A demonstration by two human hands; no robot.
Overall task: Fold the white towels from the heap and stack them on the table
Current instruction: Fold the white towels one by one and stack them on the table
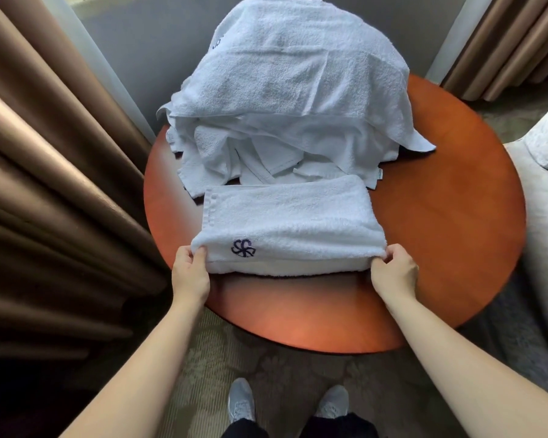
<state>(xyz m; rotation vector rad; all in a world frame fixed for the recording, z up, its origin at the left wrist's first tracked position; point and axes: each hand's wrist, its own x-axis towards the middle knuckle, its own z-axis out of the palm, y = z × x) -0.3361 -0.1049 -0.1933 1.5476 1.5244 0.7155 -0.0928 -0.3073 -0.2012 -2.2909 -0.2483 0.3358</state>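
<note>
Centre of the frame, the folded towel [290, 222] lies flat on the round wooden tabletop [440, 232], its near edge lifted between both hands. The left hand [190, 273] sits at the lower-left corner of the towel, thumb on top and fingers tucked under, the grip pinched narrow on the cloth just left of the dark embroidered logo [243, 248]. The right hand [394, 273] mirrors it at the lower-right corner, thumb and fingertips closed on the folded edge, grip equally tight. Between the two hands the top layers rise a little, and a lower layer of the same towel shows beneath, resting on the wood. Both forearms come up from the bottom corners of the frame, bare, nearly straight, converging toward the towel with wrists held level just above the tabletop's near rim. Beyond the towel, in the upper middle of the frame, the heap [291, 90] of unfolded white towels piles high, its lower folds touching the far edge of the folded one. Brown curtains [45, 184] fill the left side, and grey shoes [241, 403] stand on the carpet at the bottom.
</note>
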